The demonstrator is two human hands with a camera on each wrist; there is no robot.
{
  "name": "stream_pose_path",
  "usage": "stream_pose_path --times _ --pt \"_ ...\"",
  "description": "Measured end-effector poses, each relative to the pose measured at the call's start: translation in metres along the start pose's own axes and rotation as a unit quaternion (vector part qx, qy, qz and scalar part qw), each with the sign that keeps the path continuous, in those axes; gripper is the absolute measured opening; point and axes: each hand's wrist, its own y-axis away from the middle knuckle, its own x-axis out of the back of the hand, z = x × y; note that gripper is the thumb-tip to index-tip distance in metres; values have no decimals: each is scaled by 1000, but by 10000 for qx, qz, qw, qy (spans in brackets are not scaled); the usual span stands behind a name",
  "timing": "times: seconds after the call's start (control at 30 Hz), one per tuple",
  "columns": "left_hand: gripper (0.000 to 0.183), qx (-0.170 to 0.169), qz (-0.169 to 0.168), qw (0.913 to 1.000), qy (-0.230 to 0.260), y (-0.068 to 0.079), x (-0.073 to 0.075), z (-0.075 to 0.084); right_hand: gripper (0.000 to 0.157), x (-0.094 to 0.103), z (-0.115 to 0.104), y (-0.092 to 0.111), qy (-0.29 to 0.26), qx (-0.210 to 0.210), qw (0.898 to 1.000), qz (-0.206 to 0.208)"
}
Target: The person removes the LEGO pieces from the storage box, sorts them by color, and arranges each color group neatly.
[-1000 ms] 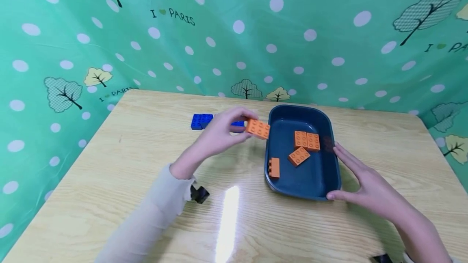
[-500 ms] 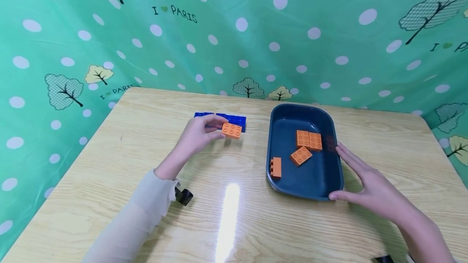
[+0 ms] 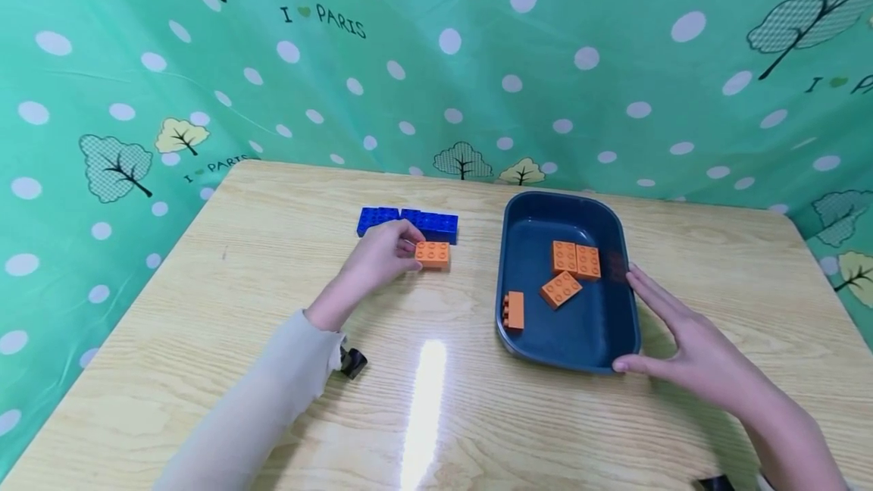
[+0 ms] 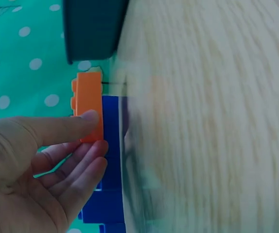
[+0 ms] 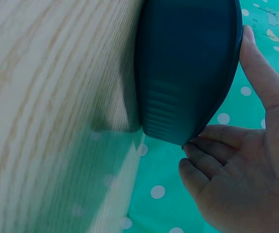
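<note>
An orange toy building brick (image 3: pixel 433 254) with studs on top is pinched between the thumb and fingers of my left hand (image 3: pixel 378 258), close over the table. In the left wrist view the thumb lies across the brick's (image 4: pixel 89 87) side. Just behind this hand runs a row of blue building bricks (image 3: pixel 436 226), partly hidden by the fingers. My right hand (image 3: pixel 689 347) touches a dark blue plastic tub (image 3: pixel 586 339) at its near right corner, thumb on the near rim and straight fingers along the right side. Several orange bricks (image 3: pixel 563 258) lie inside the tub, one on its side.
A light wooden table (image 3: pixel 273 248) carries everything, with a bright light reflection (image 3: pixel 423 408) near the front. A green dotted cloth (image 3: pixel 382 82) with tree prints hangs behind and around it. A black strap piece (image 3: pixel 353 362) sits at the left wrist.
My left hand has moved left from the tub's left rim with the orange brick, then lowered it in front of the blue row. The right hand stays at the tub.
</note>
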Motion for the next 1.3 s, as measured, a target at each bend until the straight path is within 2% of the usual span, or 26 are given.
stream_pose_path --times 0.13,0.3,0.57,0.83,0.97,1.1,1.3 --pt "37 2 -78 9986 -520 -3 -5 3 115 0 0 0 -6 10 10000 -4" --pt "38 0 -139 9957 -912 -6 -9 6 115 0 1 -1 -9 -7 10000 -28" --pt "38 -56 -71 9948 -1011 -7 -10 9 114 2 1 -1 -17 -53 10000 -60" --pt "37 -182 189 9913 -1293 3 -7 17 114 2 1 0 3 -81 9999 -78" --pt "35 -321 326 9904 -1306 8 -1 26 114 3 1 0 9 -50 10000 -66" --pt "33 -438 359 9921 -1122 10 2 40 114 3 0 0 27 -40 10000 -57" --pt "31 -896 305 9927 -753 9 -2 61 114 2 0 1 -25 15 10000 -8"
